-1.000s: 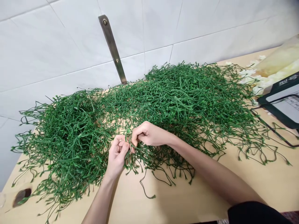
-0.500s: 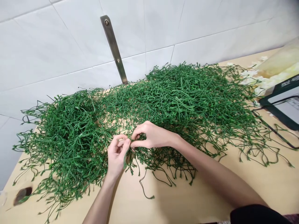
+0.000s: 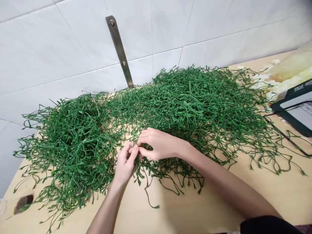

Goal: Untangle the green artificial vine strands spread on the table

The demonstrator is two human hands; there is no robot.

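My left hand (image 3: pixel 125 164) is closed in a pinch, thumb against the bent fingers, on a thin green plastic stem (image 3: pixel 136 137). Fingertip to fingertip with it, my right hand (image 3: pixel 158 143) pinches at the same spot, its fingers curled. The tips hide exactly how the stem lies between them. Around both hands spread thin, wiry green plastic stems with small forked ends. One thick heap (image 3: pixel 75 143) lies to the left, and a wider heap (image 3: pixel 195 100) stretches behind and to the right. A loose stem (image 3: pixel 148 195) lies in front of my hands.
A light wooden table (image 3: pixel 143 217) bears the heaps, against a white tiled wall (image 3: pixel 73 42) with a metal bracket (image 3: pixel 119 50). On the right are a dark-framed printed bag (image 3: pixel 294 104), white flowers (image 3: pixel 263 79) and a black cord (image 3: pixel 287 138). A dark hole (image 3: pixel 23 204) shows at lower left.
My left hand has shifted slightly right, closer against the right fingertips. My right fingers have drawn tighter together. The heaps look the same.
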